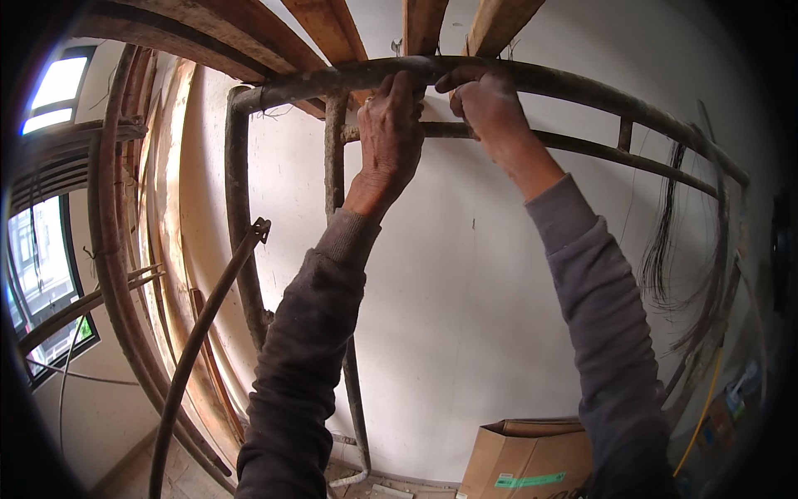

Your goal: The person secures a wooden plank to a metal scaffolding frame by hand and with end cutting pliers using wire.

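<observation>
Both my arms reach up to the dark metal top tube point(573, 81) of a scaffold frame. My left hand point(389, 133) is closed, its fingers curled up against the underside and front of the tube. Just to its right, my right hand point(489, 104) is also closed, with the index finger bent toward the left hand along the tube. Whatever the fingers grip is hidden. Several wooden beams point(332, 29) rest across the tube above my hands, with bits of thin wire point(509, 50) beside them. A thinner crossbar point(565, 143) runs below.
A bundle of thin dark wires point(665, 233) hangs from the frame at right. An open cardboard box point(524, 457) stands low against the white wall. At left are a slanting metal brace point(195, 349), upright boards point(170, 208) and a window point(46, 274).
</observation>
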Demonstrator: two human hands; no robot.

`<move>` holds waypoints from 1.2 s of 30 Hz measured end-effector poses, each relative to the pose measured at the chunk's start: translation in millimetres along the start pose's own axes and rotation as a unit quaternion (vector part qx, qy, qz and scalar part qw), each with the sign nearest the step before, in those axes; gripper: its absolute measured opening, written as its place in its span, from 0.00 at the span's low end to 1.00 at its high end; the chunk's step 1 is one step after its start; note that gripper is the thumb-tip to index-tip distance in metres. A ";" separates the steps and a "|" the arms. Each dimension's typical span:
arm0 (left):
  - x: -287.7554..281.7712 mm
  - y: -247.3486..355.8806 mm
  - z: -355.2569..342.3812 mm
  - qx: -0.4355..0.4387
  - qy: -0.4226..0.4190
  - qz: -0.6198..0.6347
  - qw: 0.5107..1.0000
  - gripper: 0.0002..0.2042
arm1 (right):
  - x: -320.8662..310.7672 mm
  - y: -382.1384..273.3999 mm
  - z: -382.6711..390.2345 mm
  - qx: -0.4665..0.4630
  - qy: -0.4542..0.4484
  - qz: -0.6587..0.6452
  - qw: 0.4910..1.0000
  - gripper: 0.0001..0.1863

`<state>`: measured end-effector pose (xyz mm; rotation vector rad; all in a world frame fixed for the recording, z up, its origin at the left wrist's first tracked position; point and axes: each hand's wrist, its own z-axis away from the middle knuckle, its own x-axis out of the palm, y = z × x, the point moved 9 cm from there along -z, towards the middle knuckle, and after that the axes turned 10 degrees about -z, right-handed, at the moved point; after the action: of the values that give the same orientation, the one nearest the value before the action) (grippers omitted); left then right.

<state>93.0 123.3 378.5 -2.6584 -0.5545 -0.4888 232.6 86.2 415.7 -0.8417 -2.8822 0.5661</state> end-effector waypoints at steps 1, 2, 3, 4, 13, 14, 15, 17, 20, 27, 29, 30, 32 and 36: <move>0.7 -0.3 -0.3 -0.002 -0.013 0.008 1.000 0.07 | 2.9 -0.4 1.5 -0.031 0.013 0.039 0.999 0.11; 1.2 -1.3 -0.4 -0.008 -0.026 0.018 0.999 0.07 | 1.7 0.8 1.8 -0.039 0.042 0.091 0.994 0.10; 1.1 -2.7 -1.0 -0.013 -0.036 0.031 0.999 0.07 | 5.6 -0.8 1.9 -0.063 0.041 0.089 0.993 0.11; 0.9 -0.9 -1.6 -0.001 -0.042 0.025 0.999 0.08 | 6.6 2.9 4.8 -0.062 0.056 0.100 0.991 0.11; 4.3 2.0 -10.5 0.035 -0.074 0.055 0.995 0.11 | 14.0 -10.3 17.3 -0.186 0.098 0.187 0.959 0.11; 4.3 0.7 -12.9 0.025 -0.076 0.086 0.993 0.11 | 13.9 -7.1 18.1 -0.166 0.102 0.195 0.961 0.11; 4.7 -0.5 -15.2 0.013 -0.081 0.118 0.990 0.11 | 14.5 -5.2 19.2 -0.153 0.098 0.166 0.969 0.11; 3.0 4.8 -21.7 0.042 -0.079 0.076 0.993 0.11 | 14.1 2.3 21.2 -0.097 0.102 0.116 0.983 0.10; 13.3 5.1 -25.0 0.027 -0.145 0.050 0.988 0.10 | 13.0 6.6 26.4 -0.042 0.098 0.059 0.993 0.10; 10.3 14.3 -25.1 0.091 -0.125 -0.042 0.987 0.08 | 14.9 3.7 29.7 -0.071 0.081 0.081 0.991 0.11; 6.9 13.6 -25.5 0.083 -0.084 -0.055 0.991 0.07 | 17.0 5.2 25.2 -0.095 0.052 0.104 0.989 0.12; 5.6 13.5 -26.2 0.081 -0.062 -0.061 0.993 0.06 | 16.1 1.6 23.8 -0.129 0.069 0.156 0.977 0.12; 8.6 9.9 -26.4 0.065 -0.057 -0.043 0.995 0.06 | 19.7 -7.2 24.4 -0.210 0.082 0.226 0.948 0.12; 17.0 5.0 -29.3 0.065 -0.073 -0.097 0.990 0.07 | 25.5 -5.0 26.5 -0.209 0.071 0.209 0.953 0.13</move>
<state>102.4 111.7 409.2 -2.5406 -0.8660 -0.3001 203.7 87.3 392.5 -1.5004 -2.7307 -0.0970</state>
